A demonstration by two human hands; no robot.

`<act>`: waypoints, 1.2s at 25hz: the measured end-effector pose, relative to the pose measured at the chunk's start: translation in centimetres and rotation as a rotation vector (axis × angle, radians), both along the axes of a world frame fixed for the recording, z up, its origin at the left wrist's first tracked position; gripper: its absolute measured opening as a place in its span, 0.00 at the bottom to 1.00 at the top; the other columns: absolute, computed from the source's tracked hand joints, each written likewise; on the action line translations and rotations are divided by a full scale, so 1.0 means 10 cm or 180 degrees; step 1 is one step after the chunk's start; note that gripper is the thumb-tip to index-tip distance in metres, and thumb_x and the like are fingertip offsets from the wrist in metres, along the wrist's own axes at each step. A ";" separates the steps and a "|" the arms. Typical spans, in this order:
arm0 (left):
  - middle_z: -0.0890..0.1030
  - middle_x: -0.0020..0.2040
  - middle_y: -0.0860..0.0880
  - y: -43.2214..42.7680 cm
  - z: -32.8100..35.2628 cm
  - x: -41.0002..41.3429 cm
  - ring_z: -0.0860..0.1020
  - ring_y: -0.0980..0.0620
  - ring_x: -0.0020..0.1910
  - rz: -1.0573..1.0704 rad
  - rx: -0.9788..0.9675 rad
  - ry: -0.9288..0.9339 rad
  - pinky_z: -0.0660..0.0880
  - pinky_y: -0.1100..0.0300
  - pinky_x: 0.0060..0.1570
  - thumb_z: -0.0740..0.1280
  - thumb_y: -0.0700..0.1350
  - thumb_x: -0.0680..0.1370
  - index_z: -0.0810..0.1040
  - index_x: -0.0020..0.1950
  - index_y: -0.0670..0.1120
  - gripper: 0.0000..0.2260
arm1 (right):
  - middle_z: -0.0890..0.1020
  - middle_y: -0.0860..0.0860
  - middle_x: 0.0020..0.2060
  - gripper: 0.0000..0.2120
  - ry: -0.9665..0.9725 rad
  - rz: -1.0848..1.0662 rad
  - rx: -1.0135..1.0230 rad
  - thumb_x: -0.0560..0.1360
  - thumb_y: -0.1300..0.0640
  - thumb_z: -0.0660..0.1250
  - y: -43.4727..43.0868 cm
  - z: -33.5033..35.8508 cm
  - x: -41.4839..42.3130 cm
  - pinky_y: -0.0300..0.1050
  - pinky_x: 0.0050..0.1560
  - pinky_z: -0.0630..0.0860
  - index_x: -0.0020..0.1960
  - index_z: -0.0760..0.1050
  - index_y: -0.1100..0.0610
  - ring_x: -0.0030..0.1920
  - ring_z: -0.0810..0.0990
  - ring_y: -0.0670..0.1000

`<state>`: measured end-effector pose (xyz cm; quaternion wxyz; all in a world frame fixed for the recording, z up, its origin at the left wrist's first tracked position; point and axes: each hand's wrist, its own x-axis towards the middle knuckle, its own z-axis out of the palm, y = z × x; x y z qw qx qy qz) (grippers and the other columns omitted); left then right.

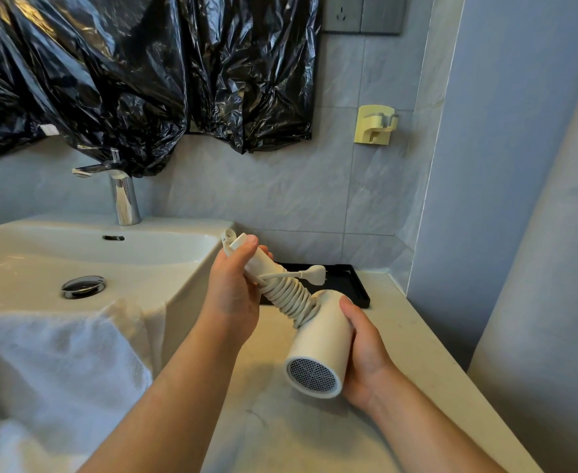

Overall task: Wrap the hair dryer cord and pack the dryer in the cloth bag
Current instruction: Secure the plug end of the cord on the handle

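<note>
Left hand (233,288) grips handle, right hand (366,349) grips dryer (321,349) barrel; should tuck loose plug (316,270) under cord (289,297) coils.

Sink (185,227): white basin, left of the pale countertop (400,322).
Faucet (123,196): chrome, upright at the back rim, its top partly behind the plastic.
Drain plug (83,285): chrome, in the basin floor.
Plastic sheeting (127,80): black, crinkled, hanging above the sink.
Wall holder (376,124): pale yellow, on grey tiles (280,199), below a grey socket plate (362,11).
Tray (343,281): black, shallow, on the counter against the back wall.
</note>
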<state>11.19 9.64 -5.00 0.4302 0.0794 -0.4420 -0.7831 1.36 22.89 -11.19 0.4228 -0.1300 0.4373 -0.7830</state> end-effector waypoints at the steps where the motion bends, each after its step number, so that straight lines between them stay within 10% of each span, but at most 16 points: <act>1: 0.78 0.40 0.49 0.01 0.01 0.01 0.77 0.51 0.39 0.0019 -0.0043 -0.0027 0.75 0.55 0.44 0.69 0.48 0.69 0.75 0.47 0.48 0.10 | 0.84 0.62 0.38 0.23 0.0016 -0.0040 -0.0029 0.74 0.43 0.64 0.00 0.00 0.00 0.51 0.42 0.80 0.57 0.78 0.61 0.36 0.83 0.59; 6: 0.77 0.55 0.46 -0.07 0.00 0.11 0.78 0.45 0.56 0.0590 0.0099 -0.0401 0.75 0.47 0.60 0.66 0.50 0.78 0.76 0.56 0.47 0.10 | 0.84 0.60 0.35 0.21 0.0113 -0.0248 -0.0100 0.74 0.42 0.64 0.00 -0.03 -0.08 0.51 0.42 0.78 0.53 0.79 0.59 0.33 0.82 0.58; 11: 0.77 0.46 0.46 0.04 -0.17 0.27 0.78 0.48 0.46 0.0689 -0.0382 -0.0760 0.76 0.54 0.45 0.62 0.46 0.81 0.76 0.50 0.46 0.05 | 0.84 0.61 0.37 0.24 0.0195 -0.0132 0.0060 0.73 0.40 0.64 0.00 -0.04 -0.06 0.49 0.37 0.80 0.56 0.78 0.60 0.33 0.83 0.58; 30: 0.78 0.47 0.46 -0.12 -0.47 0.20 0.79 0.49 0.46 0.0798 0.0472 -0.0762 0.76 0.57 0.43 0.61 0.44 0.81 0.75 0.51 0.48 0.03 | 0.85 0.62 0.44 0.31 0.0386 -0.0166 0.0437 0.65 0.38 0.67 -0.04 -0.17 -0.11 0.53 0.43 0.81 0.58 0.78 0.59 0.40 0.84 0.60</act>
